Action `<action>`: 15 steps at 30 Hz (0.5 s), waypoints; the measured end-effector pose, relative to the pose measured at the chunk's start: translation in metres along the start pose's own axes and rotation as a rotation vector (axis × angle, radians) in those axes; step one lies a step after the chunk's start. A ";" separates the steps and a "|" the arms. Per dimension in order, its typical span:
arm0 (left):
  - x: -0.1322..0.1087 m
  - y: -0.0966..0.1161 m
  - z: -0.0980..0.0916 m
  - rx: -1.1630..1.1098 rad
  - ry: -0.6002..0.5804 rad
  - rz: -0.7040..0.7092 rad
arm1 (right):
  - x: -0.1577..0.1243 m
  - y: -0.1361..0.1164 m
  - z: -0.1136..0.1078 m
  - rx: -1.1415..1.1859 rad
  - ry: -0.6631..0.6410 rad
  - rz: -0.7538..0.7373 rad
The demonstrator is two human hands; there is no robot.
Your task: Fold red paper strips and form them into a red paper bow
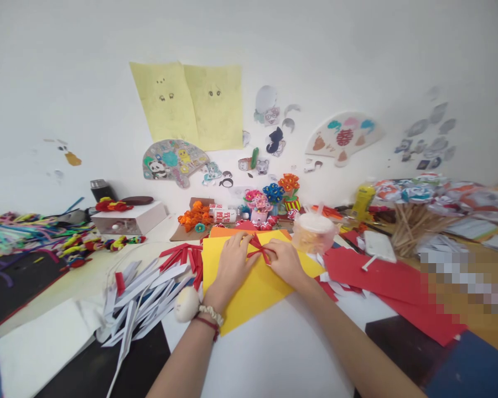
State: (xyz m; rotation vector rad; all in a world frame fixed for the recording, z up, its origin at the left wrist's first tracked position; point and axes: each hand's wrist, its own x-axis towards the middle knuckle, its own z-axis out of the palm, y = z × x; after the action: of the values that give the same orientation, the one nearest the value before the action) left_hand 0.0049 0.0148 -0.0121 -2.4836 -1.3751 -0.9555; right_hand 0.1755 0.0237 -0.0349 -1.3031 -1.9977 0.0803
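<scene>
A red folded paper piece [260, 249] with narrow pointed arms is held above yellow sheets [253, 298]. My left hand [235, 258] pinches its left side, with the wrist over the yellow paper. On the other side, my right hand [284, 261] has its fingertips closed on the right part of the same piece. Both hands nearly meet at its centre. Red folded strips [185, 257] and a heap of white strips [149, 293] lie left of my left hand.
A lidded plastic cup [314, 231] stands just beyond my right hand. Red sheets [377, 282] and a white device [379, 246] lie at the right. Paper flowers [258, 200] line the wall. A white egg-shaped object [186, 304] sits beside my left wrist.
</scene>
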 end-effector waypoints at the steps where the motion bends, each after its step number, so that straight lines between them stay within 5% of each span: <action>1: 0.000 0.001 -0.001 0.002 0.001 -0.005 | 0.000 0.000 0.001 -0.005 0.001 0.000; 15: -0.001 -0.005 -0.003 -0.061 -0.100 0.048 | -0.006 -0.008 -0.001 -0.006 -0.042 -0.051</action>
State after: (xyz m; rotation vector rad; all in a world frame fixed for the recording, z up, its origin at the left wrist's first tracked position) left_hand -0.0008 0.0155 -0.0107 -2.6297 -1.3270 -0.8876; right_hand 0.1711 0.0147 -0.0334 -1.2627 -2.0669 0.0773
